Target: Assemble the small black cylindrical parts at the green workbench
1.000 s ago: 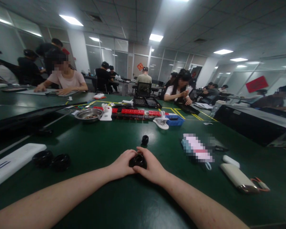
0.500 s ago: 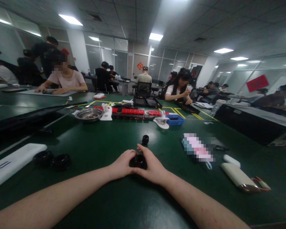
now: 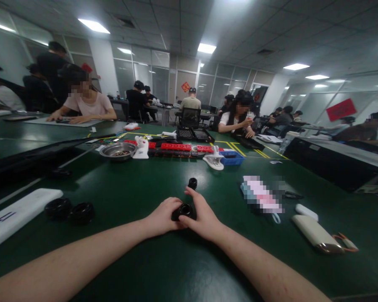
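Observation:
A glossy black round part (image 3: 185,209) with a hole in its top stands between my two hands at the middle of the green table. My left hand (image 3: 164,215) is wrapped round its left side. My right hand (image 3: 205,215) grips it from the right, thumb across the near side and index finger raised at the far side. The lower part of it is hidden behind my fingers. Just beyond the fingertips stands a smaller black round part (image 3: 192,183). Two more black round parts, one (image 3: 58,208) beside the other (image 3: 82,213), lie by my left forearm.
A long white case (image 3: 22,216) lies at the left. To the right are a beige power bank (image 3: 318,235) and a blurred pink item (image 3: 261,195). Farther off stand a metal bowl (image 3: 118,152), red strips (image 3: 175,147) and a blue bin (image 3: 232,158). Co-workers sit across the table.
My right hand has shifted slightly right and its thumb has slid over the part's near edge. The part's top opening shows more clearly. My left hand has barely moved.

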A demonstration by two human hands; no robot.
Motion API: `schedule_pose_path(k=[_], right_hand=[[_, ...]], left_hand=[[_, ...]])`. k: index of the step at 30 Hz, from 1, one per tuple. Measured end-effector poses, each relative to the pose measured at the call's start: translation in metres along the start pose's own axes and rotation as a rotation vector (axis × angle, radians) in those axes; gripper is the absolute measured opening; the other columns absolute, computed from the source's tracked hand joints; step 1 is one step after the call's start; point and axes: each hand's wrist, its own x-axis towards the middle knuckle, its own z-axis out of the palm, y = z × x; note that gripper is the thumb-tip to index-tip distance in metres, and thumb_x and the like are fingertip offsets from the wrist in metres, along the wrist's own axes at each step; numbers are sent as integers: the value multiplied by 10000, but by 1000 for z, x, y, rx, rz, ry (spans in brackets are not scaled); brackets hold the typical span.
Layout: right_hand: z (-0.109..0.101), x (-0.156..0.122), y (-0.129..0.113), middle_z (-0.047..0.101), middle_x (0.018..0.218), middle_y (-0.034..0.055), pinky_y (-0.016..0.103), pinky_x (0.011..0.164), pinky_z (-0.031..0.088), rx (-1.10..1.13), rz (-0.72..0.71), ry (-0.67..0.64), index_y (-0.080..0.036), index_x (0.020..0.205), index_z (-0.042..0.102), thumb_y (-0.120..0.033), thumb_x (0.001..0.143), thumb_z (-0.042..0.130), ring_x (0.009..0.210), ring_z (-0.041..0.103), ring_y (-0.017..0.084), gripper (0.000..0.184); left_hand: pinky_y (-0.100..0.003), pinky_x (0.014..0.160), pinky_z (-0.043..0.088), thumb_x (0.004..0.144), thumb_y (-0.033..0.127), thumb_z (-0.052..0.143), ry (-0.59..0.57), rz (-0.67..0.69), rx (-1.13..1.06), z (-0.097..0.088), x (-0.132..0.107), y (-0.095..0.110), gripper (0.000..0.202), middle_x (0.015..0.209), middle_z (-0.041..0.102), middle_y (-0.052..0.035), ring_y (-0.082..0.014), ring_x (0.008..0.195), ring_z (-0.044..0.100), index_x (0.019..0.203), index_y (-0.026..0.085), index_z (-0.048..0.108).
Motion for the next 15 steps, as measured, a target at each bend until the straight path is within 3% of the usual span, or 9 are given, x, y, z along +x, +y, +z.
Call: schedule_pose_path(k=[7,11,15], right_hand=[[0,3,-3,561,940,44,399,851,412,13,81,68,-192,1141,407,-231,643,646,908,541,216,554],[0,1,-2,553,1092,61,393,945,355,197,-20,-26,-214,1213,320,-52,635,512,1052,507,198,630],[-1,0,-1,484,1202,103,427,980,310,125,-11,-5,-193,1252,310,-94,649,541,1137,433,228,653]], left_hand=[[-359,858,399,636,387,686,7,1,8,0,-2,1,411,1033,535,-59,-243,982,484,971,183,564],[-381,888,378,643,397,683,-2,-9,16,-1,-2,3,461,1063,524,-67,-253,1011,467,1029,184,545],[-368,862,396,645,398,681,-2,-5,26,-2,-1,3,408,1029,531,-64,-247,984,477,971,182,564]])
